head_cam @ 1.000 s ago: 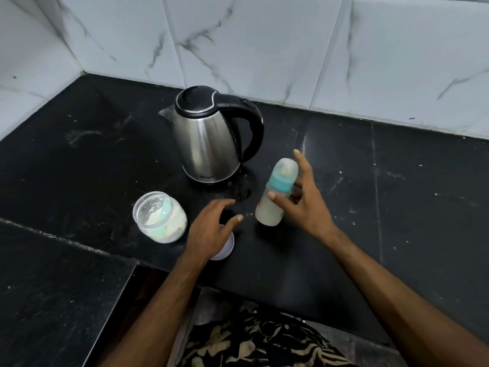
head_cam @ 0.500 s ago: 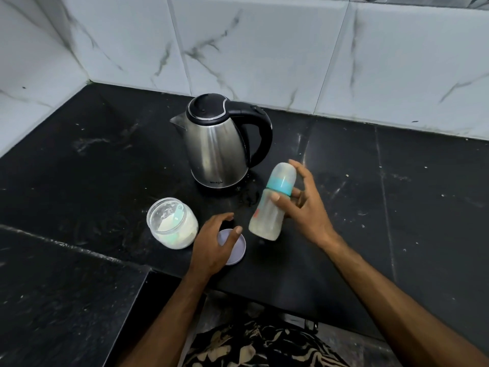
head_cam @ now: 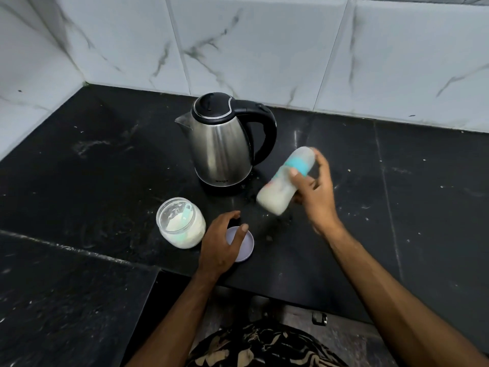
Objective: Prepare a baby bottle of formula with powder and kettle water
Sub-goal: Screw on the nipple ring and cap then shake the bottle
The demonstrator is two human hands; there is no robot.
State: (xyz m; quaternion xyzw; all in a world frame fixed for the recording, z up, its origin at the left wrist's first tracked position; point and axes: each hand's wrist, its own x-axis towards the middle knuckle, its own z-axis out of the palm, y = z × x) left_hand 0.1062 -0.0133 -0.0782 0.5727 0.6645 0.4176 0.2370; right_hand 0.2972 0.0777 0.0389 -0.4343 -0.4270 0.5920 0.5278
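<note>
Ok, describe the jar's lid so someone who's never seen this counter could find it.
Start at the steel kettle on the black counter. In front of it, just right of the open powder jar, a flat pale lilac disc lies under the left hand. It is the only flat thing there.

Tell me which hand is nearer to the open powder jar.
Left. The left hand rests on the lilac lid right beside the powder jar. The right hand is farther off, past the lid, holding the tilted baby bottle near the kettle.
</note>
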